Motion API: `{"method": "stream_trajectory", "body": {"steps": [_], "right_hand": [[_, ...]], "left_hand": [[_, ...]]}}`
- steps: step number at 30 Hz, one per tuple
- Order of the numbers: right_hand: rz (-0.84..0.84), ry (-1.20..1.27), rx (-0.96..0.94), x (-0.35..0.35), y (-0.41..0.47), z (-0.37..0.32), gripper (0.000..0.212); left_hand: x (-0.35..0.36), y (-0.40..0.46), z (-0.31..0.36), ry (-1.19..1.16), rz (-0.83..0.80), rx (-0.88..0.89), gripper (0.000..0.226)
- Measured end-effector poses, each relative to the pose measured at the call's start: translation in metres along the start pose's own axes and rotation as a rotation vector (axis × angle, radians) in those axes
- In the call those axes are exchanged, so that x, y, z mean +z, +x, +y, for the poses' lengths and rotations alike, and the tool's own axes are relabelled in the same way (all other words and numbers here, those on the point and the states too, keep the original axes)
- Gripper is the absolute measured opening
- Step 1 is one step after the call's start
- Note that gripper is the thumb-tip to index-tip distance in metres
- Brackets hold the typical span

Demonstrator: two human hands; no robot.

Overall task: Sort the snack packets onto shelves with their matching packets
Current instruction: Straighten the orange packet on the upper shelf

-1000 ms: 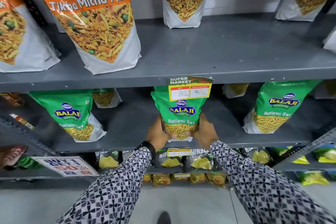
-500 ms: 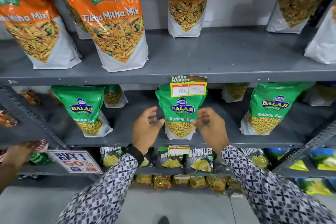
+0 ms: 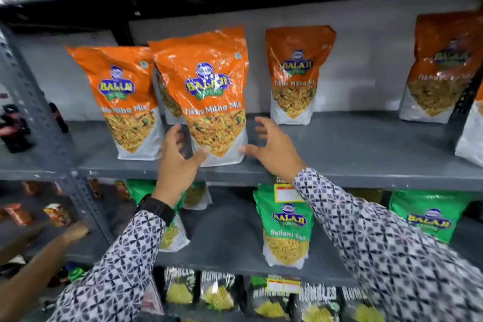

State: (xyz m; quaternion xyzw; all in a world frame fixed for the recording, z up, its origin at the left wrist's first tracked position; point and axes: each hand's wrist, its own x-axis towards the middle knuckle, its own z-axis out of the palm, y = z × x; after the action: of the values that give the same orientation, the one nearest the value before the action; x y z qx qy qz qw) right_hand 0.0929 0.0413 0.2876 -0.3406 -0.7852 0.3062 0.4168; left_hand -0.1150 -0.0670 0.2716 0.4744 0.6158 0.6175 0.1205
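Observation:
An orange Tikha Mitha Mix packet (image 3: 213,97) stands upright near the front of the upper grey shelf (image 3: 339,154). My left hand (image 3: 177,162) is open at its lower left, thumb just at the packet's white bottom corner. My right hand (image 3: 271,149) is open at its lower right, thumb close to the other corner. Neither hand grips it. A green Ratlami Sev packet (image 3: 286,225) stands on the shelf below, between my forearms.
More orange packets stand on the upper shelf: one to the left (image 3: 122,102), one at the back (image 3: 295,73), one at the right (image 3: 441,68). Another green packet (image 3: 428,217) is lower right. Black Rumbles packets (image 3: 217,293) fill the bottom shelf. Another person's arm (image 3: 39,264) reaches in lower left.
My hands let go of the green Ratlami Sev packet on the lower shelf and rose to either side of the orange packet above. The view tilted upward.

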Motion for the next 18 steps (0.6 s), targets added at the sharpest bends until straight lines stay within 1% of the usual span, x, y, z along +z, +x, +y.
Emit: {"method": "stream_trajectory", "body": {"steps": [1, 2, 4, 6, 10, 12, 15, 18], "right_hand": [[-0.064, 0.009, 0.037, 0.004, 0.011, 0.001, 0.095], [-0.114, 0.031, 0.06, 0.008, 0.02, 0.001, 0.1], [-0.155, 0.085, 0.066, 0.016, 0.034, 0.005, 0.095], [-0.14, 0.109, 0.054, 0.021, 0.039, 0.011, 0.085], [-0.081, 0.129, 0.049, 0.006, 0.034, 0.022, 0.07], [-0.057, 0.13, 0.057, -0.008, 0.027, 0.029, 0.068], [-0.01, 0.133, 0.078, -0.035, 0.016, 0.042, 0.072], [0.049, 0.132, 0.098, -0.061, 0.003, 0.053, 0.07]], "left_hand": [[-0.001, 0.006, -0.002, -0.028, -0.059, -0.003, 0.084], [-0.001, 0.012, -0.003, -0.054, -0.112, 0.0, 0.084], [0.0, 0.019, -0.006, -0.072, -0.178, 0.01, 0.078], [0.003, 0.023, -0.008, -0.078, -0.197, 0.021, 0.072], [0.018, 0.026, -0.004, -0.079, -0.251, 0.049, 0.069], [0.031, 0.027, -0.001, -0.075, -0.29, 0.057, 0.067], [0.059, 0.028, 0.004, -0.063, -0.34, 0.069, 0.062], [0.089, 0.025, 0.007, -0.096, -0.388, 0.075, 0.059]]}}
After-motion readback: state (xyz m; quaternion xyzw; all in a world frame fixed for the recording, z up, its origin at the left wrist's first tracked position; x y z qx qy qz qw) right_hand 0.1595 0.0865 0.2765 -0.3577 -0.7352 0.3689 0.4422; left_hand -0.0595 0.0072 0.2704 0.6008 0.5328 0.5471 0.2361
